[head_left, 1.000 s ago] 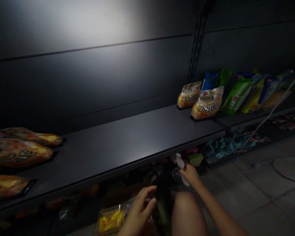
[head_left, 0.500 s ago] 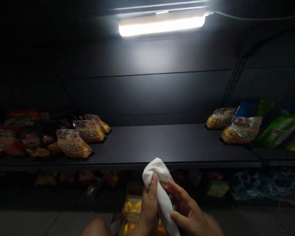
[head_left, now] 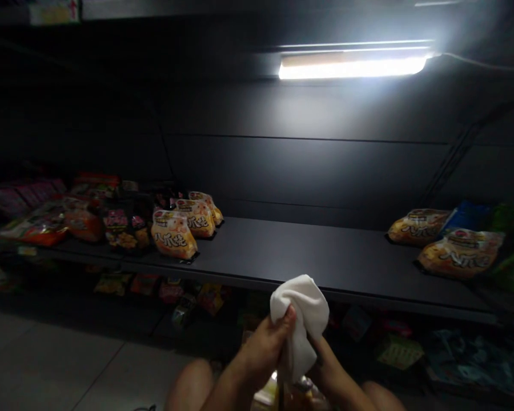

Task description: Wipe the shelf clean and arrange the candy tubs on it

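Note:
A folded white cloth is in front of the shelf edge, low in the middle of the view. My left hand grips it, thumb pressed on its front. My right hand is behind the cloth's lower right side; its fingers are hidden, so I cannot tell whether they grip it. The dark shelf board lies just beyond the cloth. On its left stand yellow snack bags in a short row, and two similar snack bags lie on its right.
A tube light glows under the shelf above, its cable running right. Black snack bags and orange packs stand farther left. Packets fill the lower shelf. Below my hands is a partly hidden box. Pale floor tiles show at left.
The view has turned left, so the shelf appears farther right. The cloth now spreads wider at the top. My right hand, earlier with fingers apart beside the cloth, has moved behind it.

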`<action>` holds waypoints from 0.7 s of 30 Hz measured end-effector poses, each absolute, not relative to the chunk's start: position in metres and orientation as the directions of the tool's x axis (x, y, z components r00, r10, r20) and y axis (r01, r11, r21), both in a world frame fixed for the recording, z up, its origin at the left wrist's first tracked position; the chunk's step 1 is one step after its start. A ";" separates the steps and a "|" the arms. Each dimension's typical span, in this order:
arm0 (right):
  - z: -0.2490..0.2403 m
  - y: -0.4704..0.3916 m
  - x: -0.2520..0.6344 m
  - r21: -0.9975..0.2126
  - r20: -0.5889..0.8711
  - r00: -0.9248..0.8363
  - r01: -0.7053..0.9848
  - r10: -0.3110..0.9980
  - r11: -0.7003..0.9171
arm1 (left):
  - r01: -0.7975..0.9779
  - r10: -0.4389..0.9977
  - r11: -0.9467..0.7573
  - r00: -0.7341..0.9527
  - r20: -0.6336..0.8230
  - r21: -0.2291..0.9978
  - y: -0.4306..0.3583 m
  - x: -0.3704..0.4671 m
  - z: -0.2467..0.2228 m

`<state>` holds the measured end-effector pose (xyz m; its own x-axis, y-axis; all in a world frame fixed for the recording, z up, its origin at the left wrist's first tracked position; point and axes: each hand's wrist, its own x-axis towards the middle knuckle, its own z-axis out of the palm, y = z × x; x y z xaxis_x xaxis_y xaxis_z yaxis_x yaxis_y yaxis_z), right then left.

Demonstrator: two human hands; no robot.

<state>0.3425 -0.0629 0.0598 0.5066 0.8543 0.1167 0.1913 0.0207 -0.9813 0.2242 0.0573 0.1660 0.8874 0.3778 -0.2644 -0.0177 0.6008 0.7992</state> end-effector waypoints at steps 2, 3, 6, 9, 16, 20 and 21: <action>0.077 -0.056 0.351 -0.985 0.091 0.529 0.174 0.844 -0.003 | 0.012 0.331 0.545 0.916 -0.228 0.838 0.079 0.202 0.173; 0.087 -0.052 0.356 -0.988 0.064 0.560 0.149 0.826 -0.024 | 0.012 0.345 0.540 0.909 -0.235 0.841 0.088 0.192 0.174; 0.118 -0.036 0.371 -0.998 -0.038 0.675 0.009 0.736 -0.060 | -0.039 0.474 0.593 0.824 -0.310 0.804 0.106 0.168 0.168; 0.139 -0.015 0.380 -0.999 -0.034 0.675 -0.032 0.737 -0.017 | -0.052 0.515 0.663 0.755 -0.406 0.747 0.103 0.163 0.149; 0.145 0.045 0.389 -0.988 -0.132 0.572 -0.145 0.809 -0.059 | -0.056 0.453 0.724 0.790 -0.413 0.687 0.082 0.179 0.126; 0.138 0.055 0.401 -0.967 -0.197 0.520 -0.244 0.831 -0.076 | -0.057 0.427 0.763 0.793 -0.435 0.644 0.082 0.177 0.128; 0.137 0.053 0.405 -0.963 -0.208 0.524 -0.258 0.826 -0.079 | -0.062 0.442 0.760 0.779 -0.445 0.647 0.083 0.176 0.127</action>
